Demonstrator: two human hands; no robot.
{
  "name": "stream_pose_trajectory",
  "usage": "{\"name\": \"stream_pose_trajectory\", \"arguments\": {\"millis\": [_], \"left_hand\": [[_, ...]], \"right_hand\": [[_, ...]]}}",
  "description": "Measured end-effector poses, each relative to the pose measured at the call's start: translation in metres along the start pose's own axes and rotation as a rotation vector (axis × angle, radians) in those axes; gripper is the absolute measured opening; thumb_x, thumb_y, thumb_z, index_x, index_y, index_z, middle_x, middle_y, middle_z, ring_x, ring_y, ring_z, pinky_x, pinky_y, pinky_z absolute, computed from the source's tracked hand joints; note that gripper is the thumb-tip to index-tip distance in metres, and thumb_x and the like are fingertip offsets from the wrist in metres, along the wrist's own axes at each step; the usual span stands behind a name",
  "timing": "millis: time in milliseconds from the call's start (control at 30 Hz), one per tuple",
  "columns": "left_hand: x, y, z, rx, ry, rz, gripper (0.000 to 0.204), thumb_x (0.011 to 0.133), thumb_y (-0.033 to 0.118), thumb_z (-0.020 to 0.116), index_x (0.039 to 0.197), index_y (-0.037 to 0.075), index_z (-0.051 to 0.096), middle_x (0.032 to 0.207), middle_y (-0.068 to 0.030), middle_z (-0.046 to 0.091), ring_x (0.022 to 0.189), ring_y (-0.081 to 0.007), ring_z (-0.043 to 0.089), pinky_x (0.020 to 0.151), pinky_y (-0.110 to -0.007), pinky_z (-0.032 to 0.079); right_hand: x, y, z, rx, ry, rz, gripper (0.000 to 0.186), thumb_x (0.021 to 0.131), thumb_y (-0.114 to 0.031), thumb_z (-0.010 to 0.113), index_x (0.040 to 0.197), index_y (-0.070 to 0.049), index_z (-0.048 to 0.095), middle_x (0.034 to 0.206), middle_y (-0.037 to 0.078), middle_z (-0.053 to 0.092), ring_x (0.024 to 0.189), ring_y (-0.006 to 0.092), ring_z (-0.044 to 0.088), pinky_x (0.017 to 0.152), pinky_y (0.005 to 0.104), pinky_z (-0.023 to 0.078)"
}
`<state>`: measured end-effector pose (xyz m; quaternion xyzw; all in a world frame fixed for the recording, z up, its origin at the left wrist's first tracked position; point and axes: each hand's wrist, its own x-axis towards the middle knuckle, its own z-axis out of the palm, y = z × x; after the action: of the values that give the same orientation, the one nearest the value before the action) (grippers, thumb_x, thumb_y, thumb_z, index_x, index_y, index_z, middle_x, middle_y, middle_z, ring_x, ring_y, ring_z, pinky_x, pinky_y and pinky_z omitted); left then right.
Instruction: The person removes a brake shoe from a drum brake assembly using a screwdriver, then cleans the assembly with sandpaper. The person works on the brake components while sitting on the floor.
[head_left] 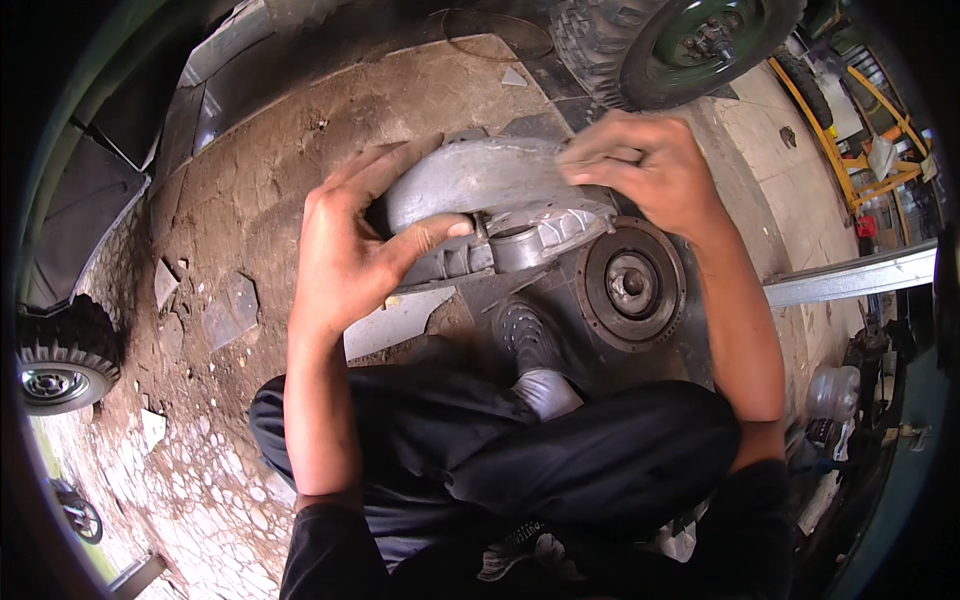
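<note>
While the left hand [345, 252] clamps the metal casing [480, 182], seemingly steadying it, the right hand [650, 170] curls, contact unclear, its next move likely needing steadiness.

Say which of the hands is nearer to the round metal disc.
Right. The right hand is above the disc in the picture; the left hand is farther left, holding the metal cover.

Housing [475, 182]: metal, dull sheen, smooth outside; disc [632, 285]: metal, matt; trousers [600, 460]: cloth; large tyre [592, 55]: rubber, rough tread
</note>
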<state>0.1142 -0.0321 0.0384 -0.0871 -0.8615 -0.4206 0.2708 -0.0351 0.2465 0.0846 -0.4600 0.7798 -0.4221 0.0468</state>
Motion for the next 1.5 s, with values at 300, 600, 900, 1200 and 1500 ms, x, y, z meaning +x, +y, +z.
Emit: {"name": "stream_pose_trajectory", "arguments": {"millis": [300,600,900,1200,1500], "left_hand": [[0.009,0.003,0.003,-0.03,-0.005,-0.012,0.067,0.075,0.024,0.099,0.131,-0.004,0.076,0.114,-0.0211,0.078,0.106,-0.0351,0.075,0.095,-0.043,0.058],[-0.003,-0.005,0.0,-0.087,0.008,-0.047,0.07,0.072,0.026,0.101,0.131,-0.003,0.076,0.118,-0.0205,0.079,0.111,-0.0343,0.076,0.1,-0.044,0.058],[0.004,0.002,0.001,0.003,0.009,-0.015,0.068,0.071,0.029,0.101,0.128,-0.002,0.077,0.114,-0.0212,0.079,0.107,-0.038,0.076,0.095,-0.044,0.058],[-0.001,-0.001,-0.001,-0.061,0.026,-0.041,0.07,0.07,0.031,0.101,0.129,0.0,0.077,0.113,-0.0204,0.079,0.106,-0.0386,0.075,0.093,-0.044,0.059],[0.004,0.001,0.003,-0.043,0.033,-0.041,0.069,0.072,0.035,0.099,0.129,0.001,0.078,0.116,-0.0212,0.078,0.108,-0.0403,0.074,0.095,-0.046,0.058]], "right_hand": [[0.01,0.002,0.015,-0.052,0.054,-0.058,0.018,0.088,-0.011,0.09,0.105,-0.008,0.087,0.1,0.008,0.084,0.094,0.0178,0.082,0.082,0.0317,0.063],[0.028,-0.024,0.017,-0.108,-0.063,-0.259,0.011,0.084,-0.009,0.088,0.094,-0.003,0.086,0.097,0.011,0.084,0.089,0.0224,0.079,0.081,0.0359,0.061],[0.01,-0.007,0.011,-0.043,0.038,-0.121,0.018,0.082,-0.006,0.09,0.1,-0.008,0.087,0.094,0.009,0.084,0.086,0.018,0.08,0.075,0.0333,0.061],[0.04,-0.045,0.035,-0.135,-0.064,-0.297,0.014,0.084,-0.005,0.087,0.098,-0.003,0.086,0.094,0.011,0.083,0.085,0.0209,0.079,0.077,0.0342,0.062],[-0.008,-0.007,0.001,-0.065,0.053,-0.041,0.016,0.084,-0.004,0.088,0.1,-0.006,0.087,0.094,0.011,0.082,0.084,0.0175,0.078,0.074,0.0313,0.06]]}}
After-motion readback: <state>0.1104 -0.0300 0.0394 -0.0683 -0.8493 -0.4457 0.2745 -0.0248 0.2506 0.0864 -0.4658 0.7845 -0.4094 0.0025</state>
